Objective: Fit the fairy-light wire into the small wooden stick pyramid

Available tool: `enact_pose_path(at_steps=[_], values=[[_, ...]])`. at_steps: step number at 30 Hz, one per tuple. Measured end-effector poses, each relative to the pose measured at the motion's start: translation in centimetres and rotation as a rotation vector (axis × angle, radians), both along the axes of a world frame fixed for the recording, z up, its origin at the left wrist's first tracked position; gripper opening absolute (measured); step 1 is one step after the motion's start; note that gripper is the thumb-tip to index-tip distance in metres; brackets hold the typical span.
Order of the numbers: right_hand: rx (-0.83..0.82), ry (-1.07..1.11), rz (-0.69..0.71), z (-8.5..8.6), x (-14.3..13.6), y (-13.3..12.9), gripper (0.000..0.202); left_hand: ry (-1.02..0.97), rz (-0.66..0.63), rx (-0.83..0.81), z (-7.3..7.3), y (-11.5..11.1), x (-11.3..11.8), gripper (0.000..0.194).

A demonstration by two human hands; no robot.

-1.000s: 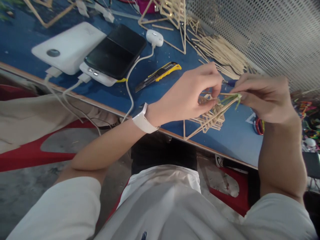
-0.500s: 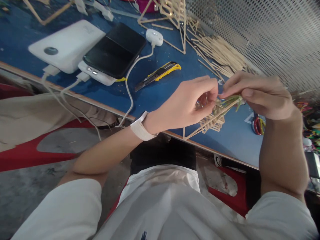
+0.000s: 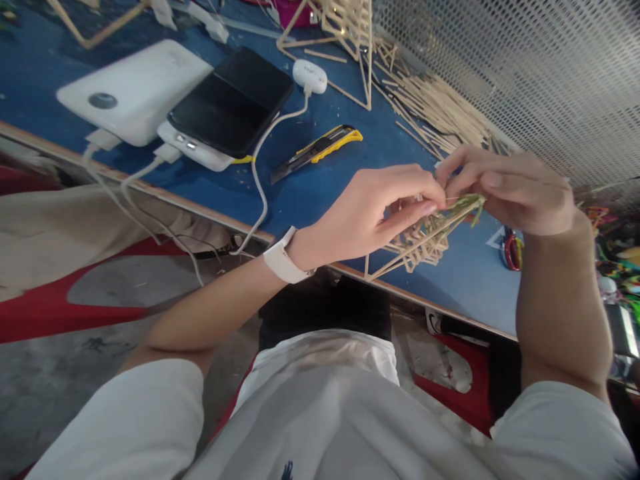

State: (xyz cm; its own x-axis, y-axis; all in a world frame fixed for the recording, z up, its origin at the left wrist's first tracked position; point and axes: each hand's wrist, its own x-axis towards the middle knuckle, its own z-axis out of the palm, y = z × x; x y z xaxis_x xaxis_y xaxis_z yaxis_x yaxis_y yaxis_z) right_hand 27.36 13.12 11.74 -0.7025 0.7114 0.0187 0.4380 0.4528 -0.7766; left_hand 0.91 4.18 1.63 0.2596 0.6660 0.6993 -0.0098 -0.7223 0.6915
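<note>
My left hand point(image 3: 385, 207) is closed in a pinch, thumb against forefinger, on a thin thread or wire. A short stretch of it shows running toward my right hand point(image 3: 525, 190). The right hand's fingers are curled together beside the tip of a stick frame; whatever lies in them is hidden. This frame point(image 3: 425, 248) is made of pale thin wooden sticks with small cross-pieces, and it rests tilted near the table's front edge. Green fibrous strips point(image 3: 473, 202) are wrapped at its upper end, just below the fingertips.
On the blue table point(image 3: 320, 193) lie a yellow utility knife point(image 3: 325, 150), a black phone point(image 3: 233, 100), a white power bank point(image 3: 133, 90) with cables and a white earbud case point(image 3: 310, 75). Loose sticks point(image 3: 435, 103) and another stick frame point(image 3: 350, 33) are behind. Red-handled pliers point(image 3: 513, 250) sit right.
My left fingertips have moved slightly right and down. The right hand has shifted a little left, its fingers more curled. A thin line now shows between the hands.
</note>
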Motion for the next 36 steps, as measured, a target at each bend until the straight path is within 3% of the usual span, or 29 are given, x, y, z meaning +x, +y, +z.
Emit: enact_pose_path(at_steps=[5, 9, 14, 24, 31, 36], values=[[-0.076, 0.021, 0.13, 0.2, 0.0, -0.1, 0.031, -0.058, -0.069, -0.05, 0.1, -0.2, -0.3, 0.025], [-0.091, -0.012, 0.137, 0.5, -0.1, -0.4, 0.029, -0.05, -0.006, -0.026, 0.4, -0.3, -0.2, 0.018], [-0.066, 0.006, 0.15, 0.6, -0.1, -0.7, 0.032, -0.035, 0.055, -0.044, 0.2, -0.4, 0.1, 0.031], [-0.029, 0.028, 0.216, 0.5, 0.3, -0.7, 0.037, -0.038, 0.06, 0.001, -1.1, 0.0, 0.2, 0.026], [0.007, 0.037, 0.196, 0.6, 0.6, -1.1, 0.036, -0.104, 0.077, -0.077, -1.6, -0.3, 0.7, 0.02], [-0.028, 0.048, 0.168, 0.5, 1.3, -0.9, 0.033, -0.076, 0.081, -0.034, -1.6, 0.2, 0.8, 0.018]])
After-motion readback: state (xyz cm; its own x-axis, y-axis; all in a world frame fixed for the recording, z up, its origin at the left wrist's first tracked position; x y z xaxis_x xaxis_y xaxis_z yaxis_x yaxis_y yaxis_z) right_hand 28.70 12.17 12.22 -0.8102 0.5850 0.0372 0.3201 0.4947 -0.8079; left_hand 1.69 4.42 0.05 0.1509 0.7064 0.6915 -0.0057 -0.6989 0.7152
